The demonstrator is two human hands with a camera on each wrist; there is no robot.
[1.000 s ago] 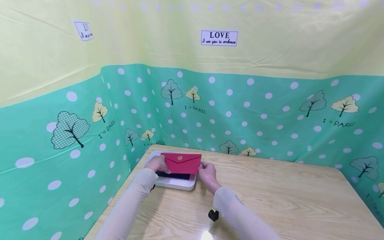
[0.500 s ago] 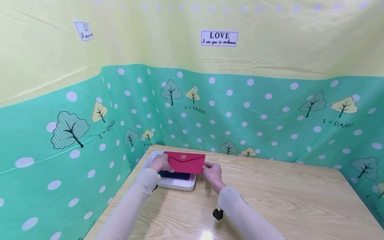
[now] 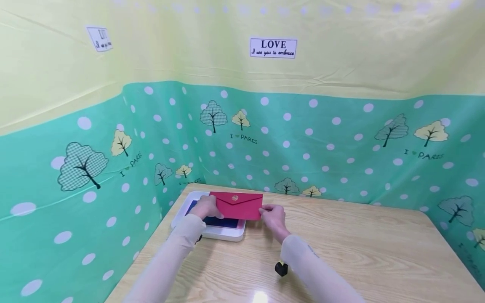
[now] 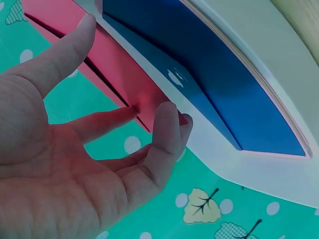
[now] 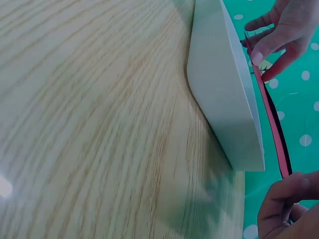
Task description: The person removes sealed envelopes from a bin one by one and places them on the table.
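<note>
Gripping either end, left hand and right hand held the red envelope partly over the tray, presumably against sagging!

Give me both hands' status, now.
Left hand: holding the red envelope near its left end.
Right hand: pinching the same red envelope at its right end.

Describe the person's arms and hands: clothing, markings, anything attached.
The left sleeve and right sleeve are long and pale off-white. Small bluish lettering, too small to read, marks the right one near its cuff. A black, angular piece shows below that cuff. The left hand and right hand wear no gloves.
</note>
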